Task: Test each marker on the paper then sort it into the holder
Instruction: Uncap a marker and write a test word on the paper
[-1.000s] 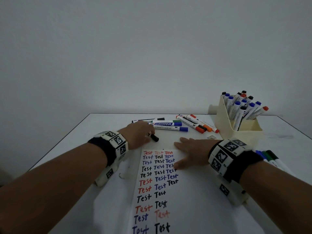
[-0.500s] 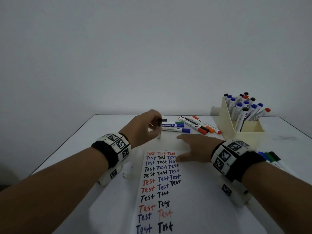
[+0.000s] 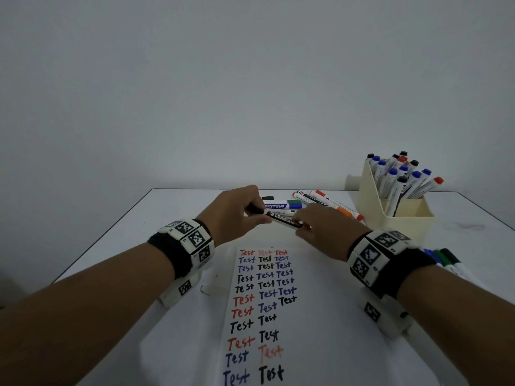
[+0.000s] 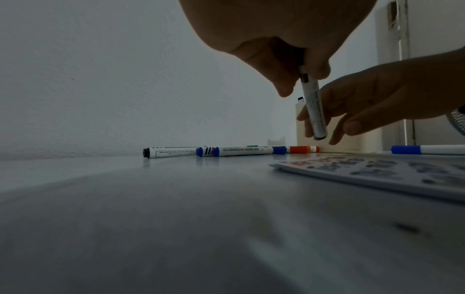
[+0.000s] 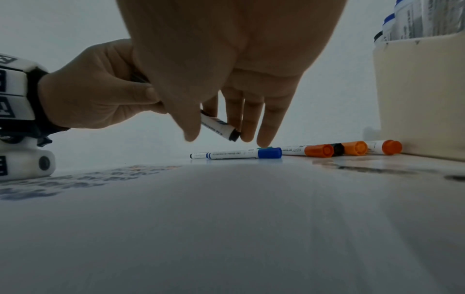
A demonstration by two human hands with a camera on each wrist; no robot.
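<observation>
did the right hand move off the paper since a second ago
Yes. The right hand has lifted off the paper and gone forward toward the loose markers, meeting the black marker in the left hand.

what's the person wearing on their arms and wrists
Both forearms are bare, with no sleeves. Each wrist carries a black strap ringed by white blocks printed with black-and-white square code markers. A white camera housing hangs under each wrist, also tagged. The right band matches the left.

My right hand point(image 3: 326, 229) lifts off the paper point(image 3: 267, 316) and meets the black marker point(image 3: 281, 218) my left hand point(image 3: 237, 213) raises.
</observation>
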